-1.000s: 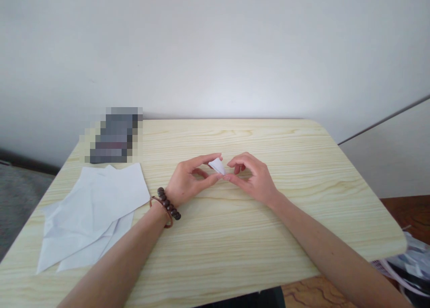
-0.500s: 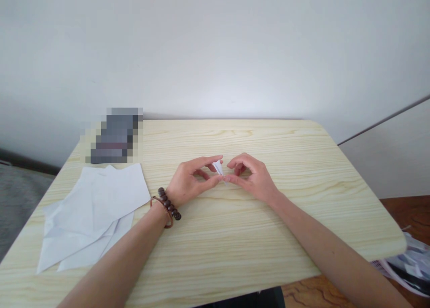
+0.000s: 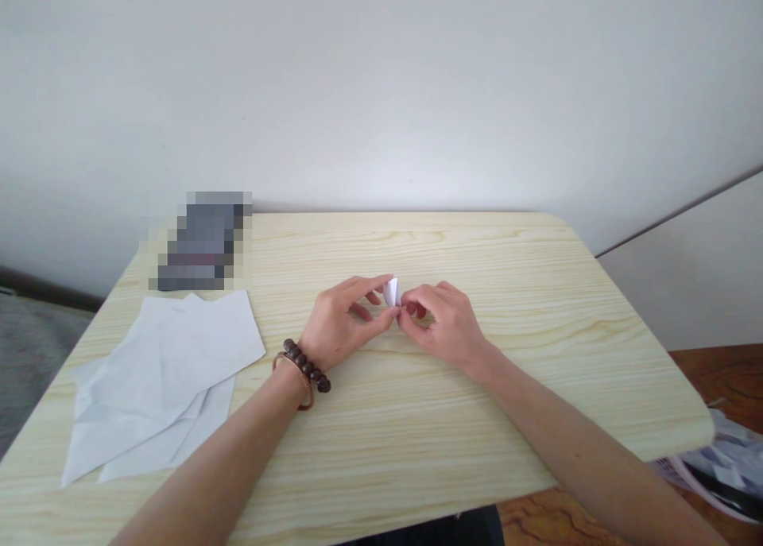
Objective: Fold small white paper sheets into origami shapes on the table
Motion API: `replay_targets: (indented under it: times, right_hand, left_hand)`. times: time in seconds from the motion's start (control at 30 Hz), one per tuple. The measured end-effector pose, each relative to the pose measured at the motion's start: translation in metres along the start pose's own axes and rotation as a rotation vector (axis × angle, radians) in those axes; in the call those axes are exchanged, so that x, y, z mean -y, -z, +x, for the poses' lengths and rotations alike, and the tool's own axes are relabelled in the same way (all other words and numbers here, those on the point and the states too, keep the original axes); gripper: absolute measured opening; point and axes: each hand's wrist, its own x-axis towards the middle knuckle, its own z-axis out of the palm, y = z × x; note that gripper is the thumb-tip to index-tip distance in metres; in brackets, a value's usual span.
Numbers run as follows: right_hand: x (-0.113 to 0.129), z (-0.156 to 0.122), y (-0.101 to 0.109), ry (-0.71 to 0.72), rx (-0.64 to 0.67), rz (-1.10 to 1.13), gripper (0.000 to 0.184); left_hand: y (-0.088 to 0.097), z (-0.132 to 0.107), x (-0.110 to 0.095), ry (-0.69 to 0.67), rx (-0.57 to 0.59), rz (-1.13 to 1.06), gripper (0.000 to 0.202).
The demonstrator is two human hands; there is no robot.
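Observation:
A small folded piece of white paper (image 3: pixel 392 292) is held just above the middle of the light wooden table (image 3: pixel 536 307). My left hand (image 3: pixel 339 323), with a dark bead bracelet on its wrist, pinches the paper between thumb and forefinger from the left. My right hand (image 3: pixel 444 323) pinches the same piece from the right, fingers curled close. Both hands meet at the paper, and most of it is hidden behind the fingertips.
A loose pile of white paper sheets (image 3: pixel 160 371) lies on the table's left side. A dark blurred-out object (image 3: pixel 203 244) sits at the back left corner. A white wall stands behind the table. A basket with bits (image 3: pixel 721 466) is on the floor at the right.
My right hand has moved left and closed in on the paper. The paper piece has turned more upright and shows smaller between the fingertips.

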Motion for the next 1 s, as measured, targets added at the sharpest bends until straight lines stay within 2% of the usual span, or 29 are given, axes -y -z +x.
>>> replay_targets:
  times: [0.17, 0.37, 0.6, 0.8, 1.0]
  right_hand:
    - [-0.001, 0.0, -0.001, 0.039, 0.007, -0.051, 0.017]
    - [0.001, 0.002, 0.0, -0.017, -0.033, -0.087, 0.023]
    - [0.005, 0.001, -0.001, -0.053, 0.05, -0.108, 0.028]
    - [0.005, 0.0, -0.004, 0.006, 0.056, -0.106, 0.028]
    - [0.005, 0.0, -0.005, 0.001, 0.04, -0.115, 0.028]
  left_hand:
    - [0.0, -0.001, -0.001, -0.017, -0.001, 0.031, 0.038]
    - [0.0, -0.001, -0.006, 0.0, 0.013, 0.045, 0.038]
    - [0.0, -0.002, -0.012, -0.01, 0.069, 0.107, 0.036]
    - [-0.01, -0.004, -0.01, 0.081, 0.021, 0.235, 0.04]
    - [-0.014, -0.003, -0.005, 0.114, -0.017, 0.231, 0.041]
